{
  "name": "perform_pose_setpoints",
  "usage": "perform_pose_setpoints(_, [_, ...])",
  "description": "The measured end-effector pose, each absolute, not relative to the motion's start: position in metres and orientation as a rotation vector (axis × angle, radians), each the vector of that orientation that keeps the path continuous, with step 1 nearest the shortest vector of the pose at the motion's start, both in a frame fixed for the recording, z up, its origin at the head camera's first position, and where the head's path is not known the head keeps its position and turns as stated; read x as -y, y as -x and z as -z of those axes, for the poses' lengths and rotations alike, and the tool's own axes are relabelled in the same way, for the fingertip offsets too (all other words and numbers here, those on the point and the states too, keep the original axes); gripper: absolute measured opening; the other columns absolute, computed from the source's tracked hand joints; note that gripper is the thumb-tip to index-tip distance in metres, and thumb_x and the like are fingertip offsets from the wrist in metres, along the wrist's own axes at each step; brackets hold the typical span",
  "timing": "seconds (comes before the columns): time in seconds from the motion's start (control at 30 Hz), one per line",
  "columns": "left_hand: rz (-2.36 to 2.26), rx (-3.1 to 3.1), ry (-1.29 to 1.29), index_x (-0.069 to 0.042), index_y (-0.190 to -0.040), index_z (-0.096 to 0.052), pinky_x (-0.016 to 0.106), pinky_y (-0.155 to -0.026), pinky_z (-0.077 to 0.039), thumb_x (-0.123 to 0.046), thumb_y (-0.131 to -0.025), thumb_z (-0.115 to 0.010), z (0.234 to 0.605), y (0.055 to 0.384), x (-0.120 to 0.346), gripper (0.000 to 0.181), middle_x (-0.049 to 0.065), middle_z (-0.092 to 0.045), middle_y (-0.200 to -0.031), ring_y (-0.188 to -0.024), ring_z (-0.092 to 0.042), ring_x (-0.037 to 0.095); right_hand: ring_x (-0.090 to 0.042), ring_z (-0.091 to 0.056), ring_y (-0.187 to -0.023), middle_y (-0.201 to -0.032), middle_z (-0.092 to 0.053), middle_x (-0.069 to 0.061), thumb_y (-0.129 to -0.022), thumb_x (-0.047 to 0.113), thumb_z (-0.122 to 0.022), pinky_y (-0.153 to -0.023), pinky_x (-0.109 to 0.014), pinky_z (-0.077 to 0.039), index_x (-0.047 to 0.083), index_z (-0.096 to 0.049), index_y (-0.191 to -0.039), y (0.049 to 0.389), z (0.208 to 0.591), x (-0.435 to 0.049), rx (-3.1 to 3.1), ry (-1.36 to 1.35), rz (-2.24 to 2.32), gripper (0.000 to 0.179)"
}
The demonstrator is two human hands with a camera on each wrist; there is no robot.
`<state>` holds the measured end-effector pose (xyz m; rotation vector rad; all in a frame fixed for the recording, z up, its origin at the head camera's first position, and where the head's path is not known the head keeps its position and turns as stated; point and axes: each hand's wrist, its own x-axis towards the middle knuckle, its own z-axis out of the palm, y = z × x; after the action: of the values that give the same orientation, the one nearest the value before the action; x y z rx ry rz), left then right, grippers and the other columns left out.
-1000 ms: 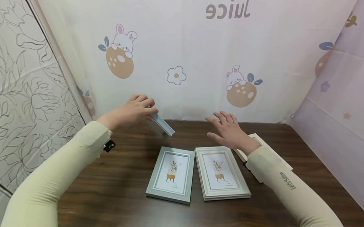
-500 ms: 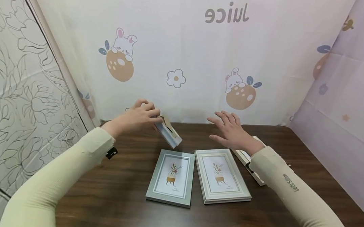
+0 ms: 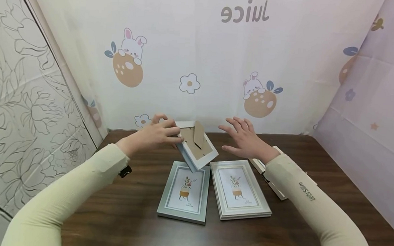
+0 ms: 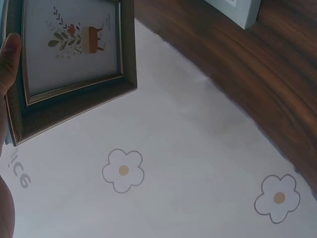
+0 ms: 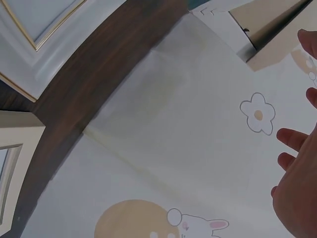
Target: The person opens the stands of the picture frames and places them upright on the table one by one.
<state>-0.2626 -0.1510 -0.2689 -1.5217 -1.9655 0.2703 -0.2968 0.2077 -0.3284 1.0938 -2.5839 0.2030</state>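
My left hand (image 3: 155,134) grips a picture frame (image 3: 189,135) by its left edge, above the table's back half. The frame is tilted, its brown cardboard back and stand leg (image 3: 199,135) facing me in the head view. In the left wrist view, a potted-plant print (image 4: 74,39) shows on its front, with a thumb (image 4: 9,59) on the border. My right hand (image 3: 247,141) hovers with spread fingers to the right, holding nothing. Below lie a grey-green picture frame (image 3: 183,212) and, beside it, white picture frames (image 3: 246,213) stacked, both with the same print.
Another cream frame (image 3: 279,194) lies at the right, partly hidden under my right forearm. A dark wooden table (image 3: 120,215) carries everything. A printed white cloth (image 3: 200,57) hangs directly behind the table's back edge.
The frame in my left hand has moved right and toward me, and has turned from edge-on to show its back and stand leg. My right hand has barely moved.
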Motion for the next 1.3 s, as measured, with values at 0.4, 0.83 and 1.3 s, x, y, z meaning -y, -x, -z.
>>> perform_pose_setpoints(0.4, [-0.183,1.914,1.524,-0.026,-0.115,-0.071,0.048,-0.093,-0.03,-0.031,-0.073,-0.085,0.279,0.255,0.141,0.045,-0.005,-0.058,-0.1,-0.1,-0.05,0.019,-0.043,-0.024,-0.139,-0.151,-0.033,-0.023,-0.087,0.027,-0.071,-0.108,-0.063,-0.012,0.017,-0.042,-0.146,0.311,0.326,-0.187,2.495,-1.22,-0.181,0.067])
perform_pose_setpoints(0.83, [-0.339,1.799,1.481,-0.03,-0.117,-0.067,0.047,-0.093,-0.032,-0.035,-0.076,-0.083,0.282,0.251,0.136,0.044,-0.007,-0.058,-0.105,-0.103,-0.05,0.019,-0.042,-0.03,-0.136,-0.149,-0.038,-0.019,-0.09,0.015,-0.063,-0.104,-0.062,-0.02,0.021,-0.049,-0.141,0.321,0.325,-0.175,2.402,-1.3,-0.095,0.054])
perform_pose_setpoints(1.3, [-0.415,1.79,1.44,-0.031,-0.119,-0.065,0.046,-0.092,-0.031,-0.033,-0.079,-0.083,0.284,0.251,0.138,0.044,-0.006,-0.058,-0.105,-0.103,-0.05,0.018,-0.041,-0.031,-0.14,-0.146,-0.047,-0.012,-0.089,0.012,-0.068,-0.107,-0.059,-0.022,0.018,-0.052,-0.138,0.321,0.326,-0.172,2.384,-1.32,-0.034,0.052])
